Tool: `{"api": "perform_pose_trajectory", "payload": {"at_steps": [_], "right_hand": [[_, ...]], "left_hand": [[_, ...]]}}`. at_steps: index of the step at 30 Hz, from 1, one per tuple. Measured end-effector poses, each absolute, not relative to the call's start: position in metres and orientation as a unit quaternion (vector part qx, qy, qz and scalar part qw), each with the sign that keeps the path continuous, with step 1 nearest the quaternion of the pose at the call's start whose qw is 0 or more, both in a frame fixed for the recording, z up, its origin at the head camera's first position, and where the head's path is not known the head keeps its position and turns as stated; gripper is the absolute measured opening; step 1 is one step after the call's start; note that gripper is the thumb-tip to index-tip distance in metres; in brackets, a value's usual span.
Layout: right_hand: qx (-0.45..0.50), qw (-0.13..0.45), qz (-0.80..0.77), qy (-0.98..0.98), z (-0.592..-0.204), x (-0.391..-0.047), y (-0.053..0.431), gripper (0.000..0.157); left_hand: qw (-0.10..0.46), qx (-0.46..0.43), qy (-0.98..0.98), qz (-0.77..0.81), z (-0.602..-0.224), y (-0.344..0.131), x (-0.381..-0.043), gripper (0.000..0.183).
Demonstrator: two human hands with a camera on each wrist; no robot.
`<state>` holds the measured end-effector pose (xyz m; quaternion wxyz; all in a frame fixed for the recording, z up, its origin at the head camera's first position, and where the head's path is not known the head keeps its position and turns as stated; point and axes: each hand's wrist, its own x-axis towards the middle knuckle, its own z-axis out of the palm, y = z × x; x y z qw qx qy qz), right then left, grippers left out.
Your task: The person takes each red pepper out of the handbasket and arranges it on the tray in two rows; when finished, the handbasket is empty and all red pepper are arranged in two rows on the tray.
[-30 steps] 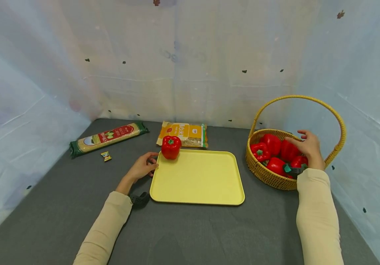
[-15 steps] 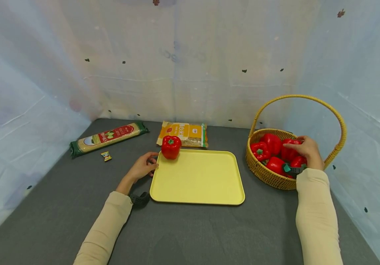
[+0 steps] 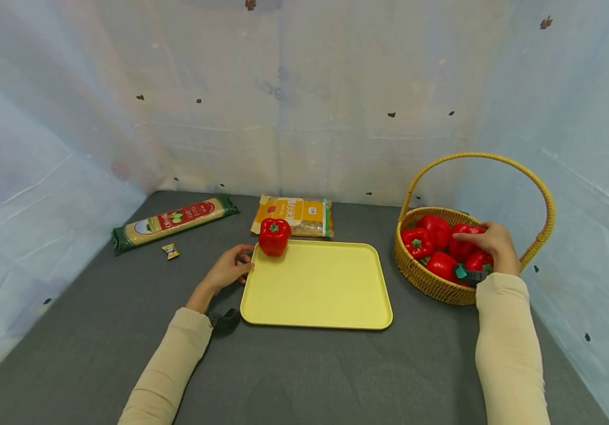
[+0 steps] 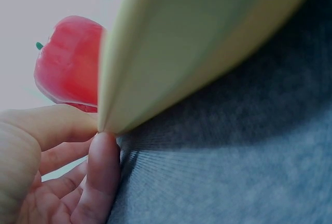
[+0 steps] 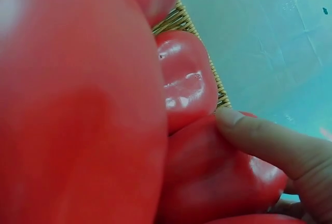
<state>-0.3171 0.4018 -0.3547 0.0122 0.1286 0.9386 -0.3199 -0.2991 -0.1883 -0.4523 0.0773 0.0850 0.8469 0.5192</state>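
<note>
Okay, your right hand (image 3: 497, 241) is curled round a red pepper (image 5: 207, 182)
It's in the basket (image 3: 432, 290) on the right; your left hand (image 3: 227, 267) is pinching the yellow tray (image 3: 317, 289) by its left edge

The right hand (image 3: 495, 242) has lowered; it now grips a red pepper (image 3: 459, 248).

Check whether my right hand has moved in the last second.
Yes, slightly down: judged against the basket, which stays put, your right hand has lowered and now grips a red pepper.
</note>
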Motion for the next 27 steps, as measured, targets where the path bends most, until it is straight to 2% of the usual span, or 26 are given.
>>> {"api": "perform_pose_trajectory", "payload": {"at_steps": [6,12,21,27], "right_hand": [[0.126,-0.001,-0.321,0.939,-0.356,-0.319,0.402,0.101],[0.128,-0.040,-0.315,0.940,-0.353,-0.316,0.401,0.097],[0.113,-0.115,-0.347,0.924,-0.339,-0.312,0.388,0.101],[0.087,-0.126,-0.375,0.914,-0.322,-0.309,0.368,0.103]], "left_hand": [[0.077,0.090,0.843,0.524,-0.437,-0.183,-0.287,0.047],[0.072,0.083,0.848,0.519,-0.451,-0.186,-0.297,0.045],[0.076,0.075,0.847,0.521,-0.451,-0.186,-0.298,0.045],[0.075,0.081,0.847,0.520,-0.450,-0.186,-0.298,0.046]]}}
